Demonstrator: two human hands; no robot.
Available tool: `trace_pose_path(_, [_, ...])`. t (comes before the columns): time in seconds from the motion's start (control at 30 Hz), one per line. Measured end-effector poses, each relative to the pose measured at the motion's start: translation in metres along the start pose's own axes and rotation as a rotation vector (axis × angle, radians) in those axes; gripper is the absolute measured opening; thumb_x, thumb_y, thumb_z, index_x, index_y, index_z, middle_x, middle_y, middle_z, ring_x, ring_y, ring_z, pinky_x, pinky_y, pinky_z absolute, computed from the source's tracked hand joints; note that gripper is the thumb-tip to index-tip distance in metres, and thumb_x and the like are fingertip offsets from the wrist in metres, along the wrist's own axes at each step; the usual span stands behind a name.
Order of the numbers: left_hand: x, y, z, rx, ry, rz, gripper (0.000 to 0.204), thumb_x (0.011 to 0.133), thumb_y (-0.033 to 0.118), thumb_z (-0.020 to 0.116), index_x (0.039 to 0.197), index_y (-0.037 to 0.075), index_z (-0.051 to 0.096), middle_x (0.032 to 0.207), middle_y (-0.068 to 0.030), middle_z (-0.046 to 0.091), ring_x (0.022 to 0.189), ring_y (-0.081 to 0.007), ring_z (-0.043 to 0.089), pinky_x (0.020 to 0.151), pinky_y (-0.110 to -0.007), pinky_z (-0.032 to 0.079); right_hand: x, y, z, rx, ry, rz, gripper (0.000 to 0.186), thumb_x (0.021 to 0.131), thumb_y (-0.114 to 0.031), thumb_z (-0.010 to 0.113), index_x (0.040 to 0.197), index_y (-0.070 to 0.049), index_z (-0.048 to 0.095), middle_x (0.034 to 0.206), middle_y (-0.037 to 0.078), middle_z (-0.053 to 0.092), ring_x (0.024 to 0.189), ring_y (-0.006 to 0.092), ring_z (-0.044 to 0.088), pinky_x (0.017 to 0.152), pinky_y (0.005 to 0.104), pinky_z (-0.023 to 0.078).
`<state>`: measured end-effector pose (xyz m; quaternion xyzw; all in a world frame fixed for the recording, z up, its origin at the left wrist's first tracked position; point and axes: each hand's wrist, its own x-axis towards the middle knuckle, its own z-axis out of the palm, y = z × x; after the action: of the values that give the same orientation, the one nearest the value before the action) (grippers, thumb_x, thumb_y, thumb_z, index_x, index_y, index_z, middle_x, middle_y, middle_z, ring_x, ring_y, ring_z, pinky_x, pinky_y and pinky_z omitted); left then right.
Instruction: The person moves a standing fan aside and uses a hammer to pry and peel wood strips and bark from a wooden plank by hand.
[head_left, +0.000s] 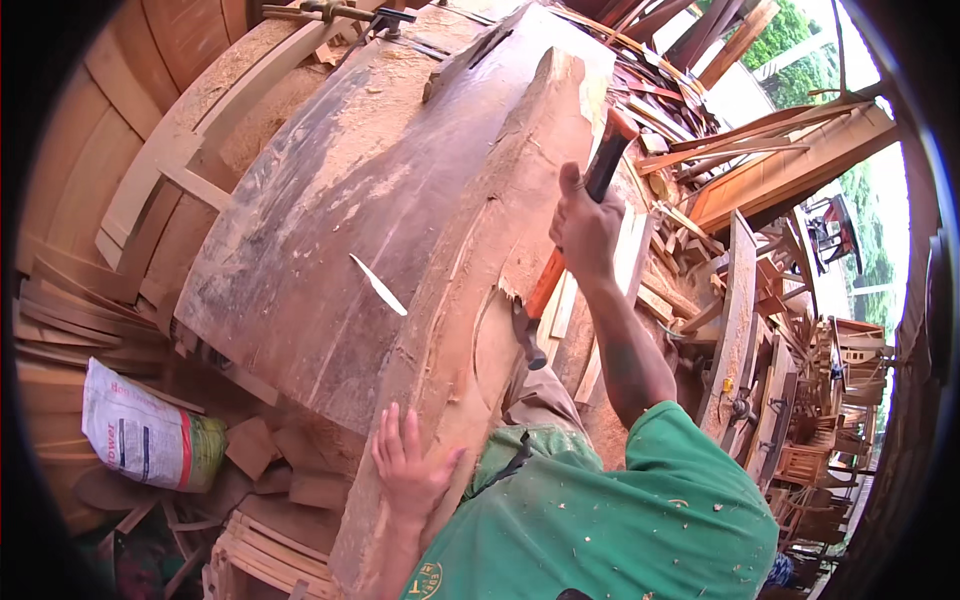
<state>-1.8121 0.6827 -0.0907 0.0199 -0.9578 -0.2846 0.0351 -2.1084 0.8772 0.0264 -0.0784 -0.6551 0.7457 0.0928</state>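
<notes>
Clamping the fingers of the right hand (590, 228) around a hammer (547, 285) by the edge of a rough board (520, 190); resting the left hand (412, 470) on the board, holding its fingers apart.

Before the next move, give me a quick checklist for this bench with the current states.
1. Right hand gripping the hammer by its handle: ok.
2. Left hand out from under the hammer's head: ok, it rests on the near part of the thick board.
3. Hammer's head off the board: cannot tell, they overlap in this view.
4. Board fixed down: cannot tell, no clamp shows on it.
5. Bench top free of scraps: not ok, a pale sliver lies there.
</notes>
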Motion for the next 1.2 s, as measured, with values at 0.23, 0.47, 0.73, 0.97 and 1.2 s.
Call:
trace_pose_path(0.23, [0.007, 0.001, 0.001, -0.097, 0.044, 0.022, 0.074, 0.08, 0.04, 0.077, 0.136, 0.0, 0.05, 0.145, -0.0223, 0.042, 0.134, -0.0384, 0.042, 0.109, -0.053, 0.034, -0.098, 0.002, -0.032, 0.231, 0.077, -0.363, 0.024, 0.1, -0.023, 0.061, 0.083, -0.012, 0.048, 0.056, -0.005, 0.038, 0.044, 0.0059, 0.035, 0.042, 0.0235, 0.028])
trace_pose_path(0.47, [0.09, 0.038, -0.01, -0.094, 0.143, 0.331, 0.056, 0.089, 0.023, 0.066, 0.137, 0.0, 0.05, 0.148, -0.0223, 0.04, 0.139, -0.04, 0.035, 0.113, -0.052, 0.028, -0.112, 0.001, -0.039, 0.333, 0.049, -0.343, 0.024, 0.098, -0.023, 0.065, 0.085, -0.006, 0.055, 0.062, -0.004, 0.047, 0.051, 0.0048, 0.04, 0.048, 0.0238, 0.031])
trace_pose_path(0.73, [0.251, 0.14, 0.017, -0.029, -0.314, 0.206, 0.081, 0.091, 0.045, 0.061, 0.151, -0.001, 0.029, 0.156, -0.0316, 0.022, 0.141, -0.056, 0.023, 0.112, -0.064, 0.025, -0.114, 0.014, -0.04, 0.134, 0.079, -0.441, 0.021, 0.098, -0.021, 0.064, 0.09, -0.005, 0.054, 0.065, -0.001, 0.054, 0.054, 0.0055, 0.048, 0.05, 0.023, 0.036])
trace_pose_path(0.97, [0.302, 0.081, 0.122, 0.052, -0.453, -0.027, 0.095, 0.083, 0.041, 0.066, 0.154, 0.0, 0.018, 0.15, -0.0388, 0.024, 0.131, -0.058, 0.035, 0.102, -0.068, 0.037, -0.102, 0.017, -0.025, 0.095, 0.037, -0.519, 0.026, 0.086, -0.027, 0.078, 0.084, -0.006, 0.063, 0.065, 0.005, 0.053, 0.062, 0.0201, 0.056, 0.103, 0.0548, 0.04])
trace_pose_path(1.2, [0.299, 0.098, 0.11, 0.001, -0.533, 0.081, 0.098, 0.082, 0.042, 0.068, 0.154, -0.001, 0.017, 0.151, -0.0388, 0.023, 0.133, -0.0575, 0.034, 0.104, -0.067, 0.036, -0.094, 0.002, -0.036, -0.16, 0.121, -0.677, 0.026, 0.091, -0.023, 0.075, 0.092, -0.001, 0.062, 0.064, 0.003, 0.052, 0.061, 0.0087, 0.048, 0.069, 0.0267, 0.049])
